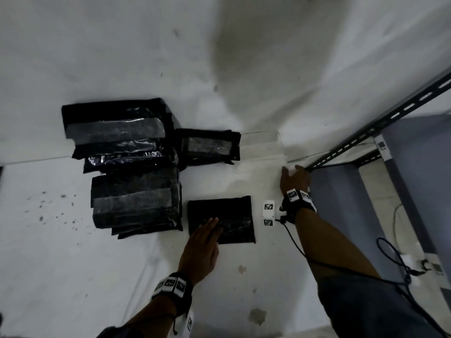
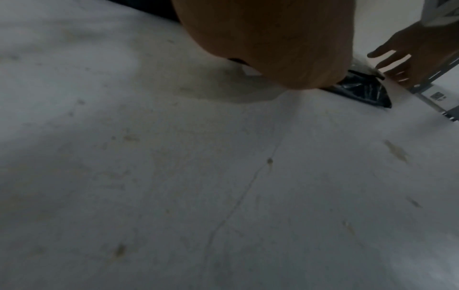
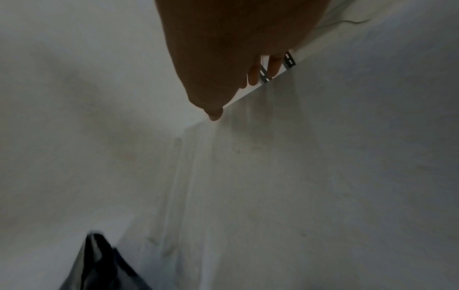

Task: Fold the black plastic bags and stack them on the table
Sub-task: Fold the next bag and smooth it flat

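Black folded bag (image 1: 220,220) lies flat on table (image 1: 97,264), at 3 o'clock of stacks (image 1: 131,167), just beside them. Your left hand (image 1: 203,242) rests on bag's near-left corner, fingers straight, pressing, gripping nothing. Your right hand (image 1: 294,180) reaches to 1 o'clock, near table edge by slotted rail (image 1: 380,123), fingers relaxed, empty. Step, by my reading: flattening finished fold. Next move likely calls for lifting bag onto stack at 9 o'clock, edges kept square so slick plastic doesn't slide.
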